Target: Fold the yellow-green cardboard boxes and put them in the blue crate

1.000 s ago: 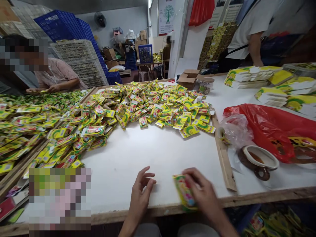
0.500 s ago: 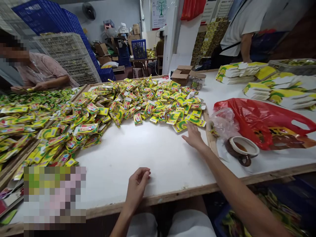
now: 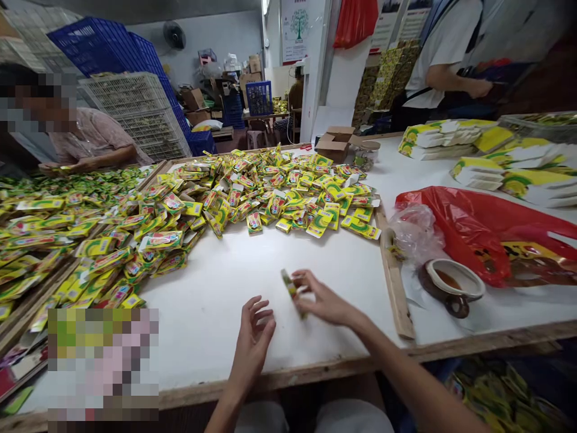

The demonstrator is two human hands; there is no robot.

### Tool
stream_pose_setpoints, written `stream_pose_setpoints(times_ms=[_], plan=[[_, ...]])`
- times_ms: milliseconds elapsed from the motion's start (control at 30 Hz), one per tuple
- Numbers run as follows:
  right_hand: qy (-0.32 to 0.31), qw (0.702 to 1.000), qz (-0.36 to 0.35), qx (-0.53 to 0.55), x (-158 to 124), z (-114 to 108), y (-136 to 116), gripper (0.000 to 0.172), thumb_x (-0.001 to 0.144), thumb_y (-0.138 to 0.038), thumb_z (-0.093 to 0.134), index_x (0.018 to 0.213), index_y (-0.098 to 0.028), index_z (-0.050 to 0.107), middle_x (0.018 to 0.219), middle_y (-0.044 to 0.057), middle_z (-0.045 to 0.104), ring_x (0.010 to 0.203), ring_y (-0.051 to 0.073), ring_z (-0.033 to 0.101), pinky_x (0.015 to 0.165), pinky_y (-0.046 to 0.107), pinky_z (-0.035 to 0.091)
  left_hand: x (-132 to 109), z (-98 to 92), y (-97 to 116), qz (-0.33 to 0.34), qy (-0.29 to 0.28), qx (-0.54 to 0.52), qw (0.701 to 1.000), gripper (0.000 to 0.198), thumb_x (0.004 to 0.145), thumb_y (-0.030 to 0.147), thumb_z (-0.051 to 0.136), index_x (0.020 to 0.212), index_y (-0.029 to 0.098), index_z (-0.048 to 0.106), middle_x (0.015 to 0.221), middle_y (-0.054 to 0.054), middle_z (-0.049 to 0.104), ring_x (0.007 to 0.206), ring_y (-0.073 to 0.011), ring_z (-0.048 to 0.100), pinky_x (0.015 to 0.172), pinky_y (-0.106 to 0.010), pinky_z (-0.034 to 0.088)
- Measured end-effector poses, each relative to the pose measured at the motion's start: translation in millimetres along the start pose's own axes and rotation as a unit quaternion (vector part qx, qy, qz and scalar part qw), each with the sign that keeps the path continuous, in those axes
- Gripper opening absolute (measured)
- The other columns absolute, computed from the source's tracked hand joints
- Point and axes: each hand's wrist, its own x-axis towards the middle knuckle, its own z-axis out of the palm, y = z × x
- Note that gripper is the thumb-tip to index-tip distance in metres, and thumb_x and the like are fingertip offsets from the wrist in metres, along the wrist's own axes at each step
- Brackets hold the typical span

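Note:
Between the thumb and fingers of my right hand is a small yellow-green box, held tilted above the white tabletop and somewhat blurred. My left hand is just to the left of it, fingers curved and apart, with nothing in them. A wide heap of similar small printed boxes lies beyond both hands. Some of these boxes have white flaps sticking out at their ends.
A wooden strip edges the work area on the right. Past it stand a brown mug with liquid and a red plastic bag. Flat yellow cartons are stacked behind. A person handles small green packets at the left.
My right hand has come back from the heap's right edge toward my left hand, bringing a small box. My left hand has opened its fingers. The view has shifted slightly.

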Motion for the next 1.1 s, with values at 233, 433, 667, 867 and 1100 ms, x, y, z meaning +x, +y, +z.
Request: stream_pose_setpoints(times_ms=[233, 433, 667, 867, 1100], plan=[[0.023, 0.966, 0.054, 0.251, -46.5, 66.9, -12.9, 0.023, 0.089, -0.028, 0.051, 0.110, -0.024, 0.041, 0.108, 0.006, 0.064, 0.094, 0.017, 0.064, 0.083, 0.033, 0.050, -10.6, 1.3, 6.2, 0.000, -0.025, -0.028, 0.999, 0.042, 0.087, 0.028, 0.053, 0.125, 0.028, 0.034, 0.107, -0.005, 0.058, 0.094, -0.0183, 0.061, 0.080, -0.031, 0.048], [0.065, 0.977, 0.058, 0.196, -54.5, 70.0, -13.1, 0.022, 0.089, -0.030, 0.052, 0.110, -0.023, 0.048, 0.096, 0.004, 0.065, 0.089, 0.019, 0.064, 0.077, 0.029, 0.050, -12.5, -1.2, 8.5, -0.029, -0.069, -0.005, 0.997, 0.025, 0.086, 0.031, 0.054, 0.108, 0.021, 0.050, 0.089, -0.004, 0.064, 0.080, -0.0174, 0.062, 0.068, -0.027, 0.049], [0.111, 0.990, 0.019, 0.080, -38.8, 74.1, -11.8, 0.014, 0.089, -0.027, 0.049, 0.085, -0.018, 0.059, 0.085, 0.004, 0.063, 0.083, 0.019, 0.061, 0.076, 0.028, 0.048, -5.1, -4.5, 7.3, 0.024, -0.005, 0.020, 1.000, 0.013, 0.085, 0.028, 0.055, 0.093, 0.019, 0.060, 0.107, -0.007, 0.063, 0.098, -0.0197, 0.059, 0.083, -0.029, 0.047], [0.137, 0.984, 0.000, 0.110, -39.0, 81.1, -8.3, 0.017, 0.088, -0.023, 0.050, 0.102, -0.020, 0.058, 0.093, 0.005, 0.063, 0.088, 0.018, 0.061, 0.079, 0.029, 0.049, -3.1, -2.7, 6.4, 0.045, -0.009, 0.022, 0.999, 0.014, 0.084, 0.025, 0.056, 0.095, 0.019, 0.060, 0.096, -0.006, 0.064, 0.094, -0.0195, 0.061, 0.084, -0.031, 0.047], [0.155, 0.985, -0.020, 0.072, -37.4, 81.1, -19.4, 0.012, 0.087, -0.024, 0.052, 0.083, -0.018, 0.062, 0.084, 0.004, 0.062, 0.079, 0.017, 0.058, 0.071, 0.026, 0.046, -2.4, 4.6, 12.5, 0.063, 0.021, 0.049, 0.997, 0.012, 0.084, 0.028, 0.055, 0.082, 0.017, 0.061, 0.083, -0.004, 0.061, 0.082, -0.0177, 0.059, 0.075, -0.028, 0.047]])
